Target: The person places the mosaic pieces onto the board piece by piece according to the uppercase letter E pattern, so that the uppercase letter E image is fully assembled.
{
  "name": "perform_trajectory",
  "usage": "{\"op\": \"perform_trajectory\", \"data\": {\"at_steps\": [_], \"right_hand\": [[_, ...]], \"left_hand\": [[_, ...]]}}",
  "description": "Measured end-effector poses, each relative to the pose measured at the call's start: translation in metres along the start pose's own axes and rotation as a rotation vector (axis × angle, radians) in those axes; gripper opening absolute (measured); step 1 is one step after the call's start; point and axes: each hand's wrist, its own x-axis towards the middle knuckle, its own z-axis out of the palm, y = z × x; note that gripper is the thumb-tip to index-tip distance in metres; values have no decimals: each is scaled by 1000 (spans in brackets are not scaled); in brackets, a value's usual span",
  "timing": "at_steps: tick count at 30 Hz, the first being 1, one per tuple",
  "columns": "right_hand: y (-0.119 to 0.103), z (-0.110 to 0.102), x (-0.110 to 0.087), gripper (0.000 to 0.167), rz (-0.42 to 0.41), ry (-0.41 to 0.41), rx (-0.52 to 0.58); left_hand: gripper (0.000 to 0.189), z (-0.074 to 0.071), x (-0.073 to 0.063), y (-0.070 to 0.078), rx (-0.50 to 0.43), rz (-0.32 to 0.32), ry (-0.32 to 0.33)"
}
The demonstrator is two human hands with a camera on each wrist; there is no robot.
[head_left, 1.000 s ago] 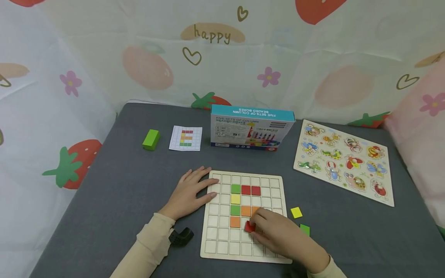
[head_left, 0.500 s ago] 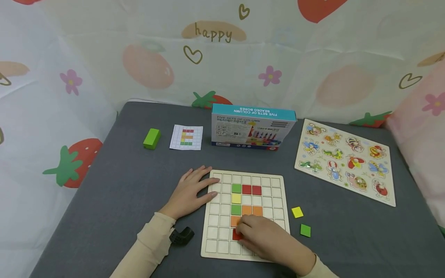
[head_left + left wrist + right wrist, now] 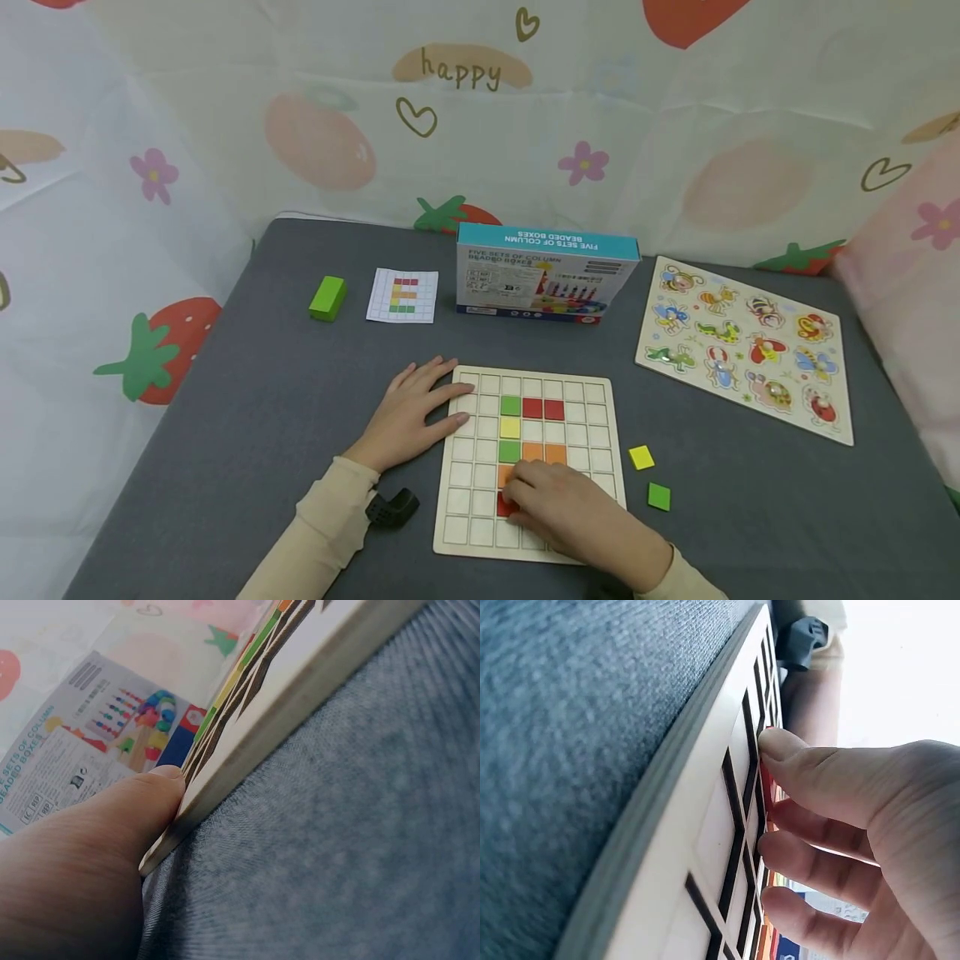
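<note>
In the head view a wooden grid board (image 3: 458, 500) lies on the table, holding green, yellow, orange and red square tiles in some cells. My right hand (image 3: 573, 517) pinches a red tile (image 3: 505, 505) at the cell below the orange tile (image 3: 505, 476) of the left coloured column. The right wrist view shows thumb and fingertips on this red tile (image 3: 766, 784), at the board's surface. Whether it lies fully flat is hard to tell. My left hand (image 3: 405, 421) rests with spread, straight fingers on the board's upper left edge; its thumb (image 3: 142, 802) touches that edge.
Loose yellow (image 3: 641, 457) and green tiles (image 3: 659, 497) lie right of the board. Behind it stand a green block (image 3: 327, 299), a pattern card (image 3: 378, 296) and a printed box (image 3: 525, 287). An insect puzzle board (image 3: 738, 400) lies at the right.
My right hand has carried the red tile left across the board to the coloured column, and over the last half second shifted slightly further left. The left hand stays put.
</note>
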Motion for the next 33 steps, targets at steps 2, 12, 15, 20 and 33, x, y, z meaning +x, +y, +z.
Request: {"op": "perform_trajectory", "data": {"at_steps": [2, 12, 15, 20, 33], "right_hand": [[0, 0, 0, 16, 2, -8, 3], [10, -11, -8, 20, 49, -19, 44], [21, -19, -18, 20, 108, 19, 32], [43, -34, -39, 21, 205, 44, -14], [89, -52, -88, 35, 410, -97, 79]], "left_hand": [[47, 1, 0, 0, -1, 1, 0], [47, 0, -1, 0, -8, 0, 2], [48, 0, -1, 1, -6, -2, -2], [48, -1, 0, 1, -3, -5, -6], [48, -2, 0, 1, -4, 1, -2]]}}
